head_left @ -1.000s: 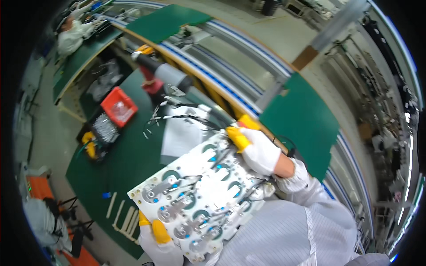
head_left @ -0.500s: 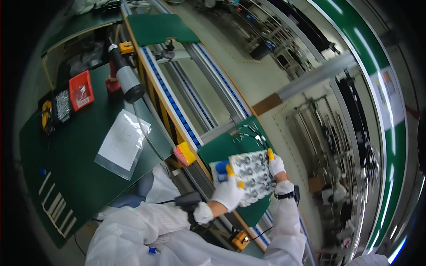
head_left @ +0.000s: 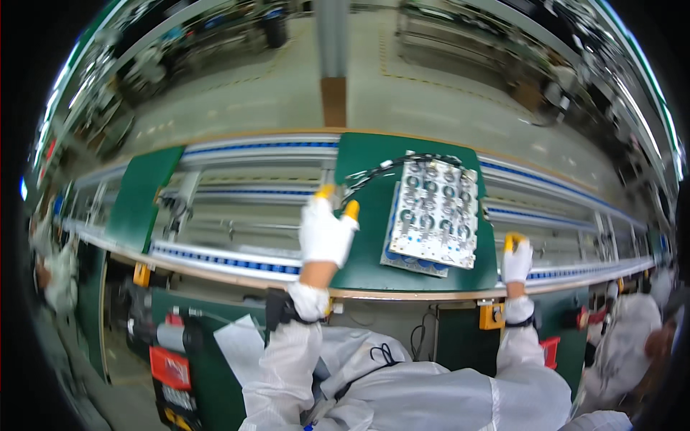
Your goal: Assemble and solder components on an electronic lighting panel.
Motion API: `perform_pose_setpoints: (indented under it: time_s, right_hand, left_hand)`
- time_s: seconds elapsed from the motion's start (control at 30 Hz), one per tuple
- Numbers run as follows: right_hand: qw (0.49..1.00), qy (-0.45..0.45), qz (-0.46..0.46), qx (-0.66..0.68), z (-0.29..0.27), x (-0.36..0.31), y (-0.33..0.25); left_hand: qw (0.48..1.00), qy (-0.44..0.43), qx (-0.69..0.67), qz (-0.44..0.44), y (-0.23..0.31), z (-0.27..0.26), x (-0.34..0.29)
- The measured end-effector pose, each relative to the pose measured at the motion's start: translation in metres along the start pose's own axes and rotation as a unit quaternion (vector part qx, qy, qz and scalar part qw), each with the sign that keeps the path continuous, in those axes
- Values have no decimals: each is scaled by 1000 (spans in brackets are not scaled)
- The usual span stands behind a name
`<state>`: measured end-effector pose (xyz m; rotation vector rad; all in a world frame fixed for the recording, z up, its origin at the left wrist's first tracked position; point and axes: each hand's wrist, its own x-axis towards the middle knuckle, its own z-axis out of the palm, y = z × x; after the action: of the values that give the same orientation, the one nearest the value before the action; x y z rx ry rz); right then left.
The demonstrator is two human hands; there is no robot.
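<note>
On a green board [head_left: 363, 262] lying across the conveyor rests a flat white panel [head_left: 467, 241] carrying rows of round parts with dark green rings. Under its left and near edges shows a second panel [head_left: 417, 267] with blue round parts. Black cables [head_left: 381, 170] curve from the panel's far edge toward the left. My left hand [head_left: 327, 230], white-gloved with yellow fingertips, is open beside the board's left edge, thumb and finger apart, near the cable ends. Just off the board's right edge is my right hand [head_left: 516, 260], gloved alike, fingers bent close together with nothing visible in them.
Conveyor rails with blue rollers [head_left: 223, 260] run left to right. Another green board [head_left: 140, 194] lies on them at left. Below are a red bin [head_left: 169, 368], a paper sheet [head_left: 241, 348] and a yellow box [head_left: 491, 316]. A post [head_left: 333, 57] stands beyond; people work at both sides.
My view has swung round to face the conveyor squarely. Both hands have let go of the white panel, which now rests on the green board with the hands apart at its sides.
</note>
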<state>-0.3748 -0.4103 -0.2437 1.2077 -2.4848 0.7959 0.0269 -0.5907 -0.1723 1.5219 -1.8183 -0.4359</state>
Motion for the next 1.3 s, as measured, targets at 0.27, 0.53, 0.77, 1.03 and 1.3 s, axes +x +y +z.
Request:
perform_pose_setpoints:
  time_s: [0.27,0.53,0.77,1.03,1.3]
  right_hand:
    - [976,59,206,-35,6,-184,33]
    - [967,57,248,-31,10,-177,19]
    - [968,128,217,10,19,-184,34]
    - [957,160,226,90,20,-193,32]
    - [958,167,210,103,20,-188,34]
  left_hand:
    - [943,-225,-232,-75,-43,111,34]
    - [909,-240,-280,-195,-70,113,-52]
    - [986,-120,-89,80,-64,114,-58]
    - [986,-73,60,137,-71,104,-85]
    - [958,-63,214,-180,-94,-65,-260]
